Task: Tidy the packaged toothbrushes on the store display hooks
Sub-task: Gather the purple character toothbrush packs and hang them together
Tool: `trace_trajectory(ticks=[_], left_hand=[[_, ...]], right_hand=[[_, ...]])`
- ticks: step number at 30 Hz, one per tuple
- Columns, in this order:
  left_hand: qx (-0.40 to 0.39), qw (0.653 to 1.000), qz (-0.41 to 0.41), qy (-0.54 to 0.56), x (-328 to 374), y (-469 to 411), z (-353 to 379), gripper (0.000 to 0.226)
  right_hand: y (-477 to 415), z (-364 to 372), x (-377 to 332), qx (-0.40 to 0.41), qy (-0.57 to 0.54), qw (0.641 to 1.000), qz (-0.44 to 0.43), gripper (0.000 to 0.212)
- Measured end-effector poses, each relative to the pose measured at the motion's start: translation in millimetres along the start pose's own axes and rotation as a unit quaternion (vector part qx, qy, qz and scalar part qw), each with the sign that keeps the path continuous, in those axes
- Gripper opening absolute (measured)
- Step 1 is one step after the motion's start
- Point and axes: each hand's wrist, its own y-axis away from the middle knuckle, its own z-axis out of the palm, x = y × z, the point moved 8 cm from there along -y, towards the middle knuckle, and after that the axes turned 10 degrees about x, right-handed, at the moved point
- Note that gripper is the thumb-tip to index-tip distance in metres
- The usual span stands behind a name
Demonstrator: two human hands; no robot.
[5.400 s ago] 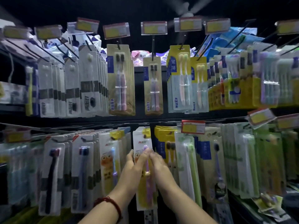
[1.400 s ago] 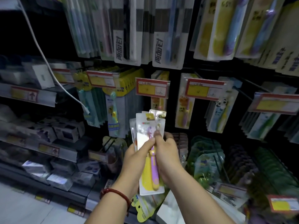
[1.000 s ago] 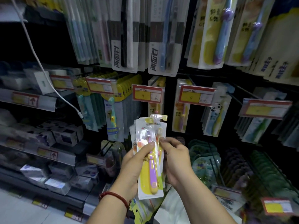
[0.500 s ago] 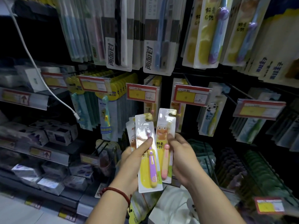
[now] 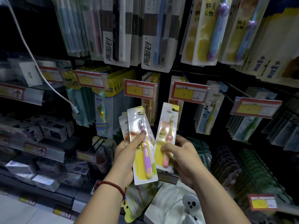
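Observation:
My left hand [image 5: 125, 157] grips a small stack of children's toothbrush packs; the front one holds a purple toothbrush [image 5: 145, 152] on a yellow-and-white card, and more packs show behind it at the left. My right hand [image 5: 184, 157] holds a single pack with a pink toothbrush [image 5: 167, 138], tilted slightly right and apart from the stack. Both packs are in front of two display hooks with red-and-yellow price tags, one tag [image 5: 139, 91] above the left pack, the other tag [image 5: 188, 94] above the right pack. Similar packs hang behind those tags.
Larger toothbrush packs [image 5: 153, 38] hang in a row overhead. Panda-print packs [image 5: 208, 113] hang to the right, green-and-yellow packs [image 5: 103, 107] to the left. A white cable [image 5: 40, 68] dangles at left. Boxed goods [image 5: 48, 130] fill the left shelves. Dark packs [image 5: 252, 172] sit low right.
My right hand has drawn the pink toothbrush pack out of the stack and moved it to the right. The left hand keeps the rest of the stack. The view has shifted slightly closer.

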Motion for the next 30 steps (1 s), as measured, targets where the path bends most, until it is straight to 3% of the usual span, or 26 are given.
trace_trajectory(ticks=[10, 19, 24, 30], left_hand=[[-0.043, 0.999, -0.004, -0.029, -0.4, 8.4, 2.9, 0.045], [-0.052, 0.998, -0.006, -0.038, 8.2, 4.3, -3.7, 0.048], [-0.049, 0.998, 0.003, -0.029, 12.6, 4.5, -2.6, 0.038], [-0.040, 0.999, -0.002, -0.030, 11.7, 3.8, -4.7, 0.050]], right_hand=[[7.9, 18.1, -0.4, -0.033, 0.048, 0.998, -0.020, 0.026], [-3.7, 8.5, 3.1, 0.022, 0.021, 0.999, -0.011, 0.023], [-5.5, 8.4, 0.6, 0.037, 0.022, 0.999, -0.025, 0.028], [-3.5, 10.4, -4.8, 0.054, 0.027, 0.997, -0.040, 0.026]])
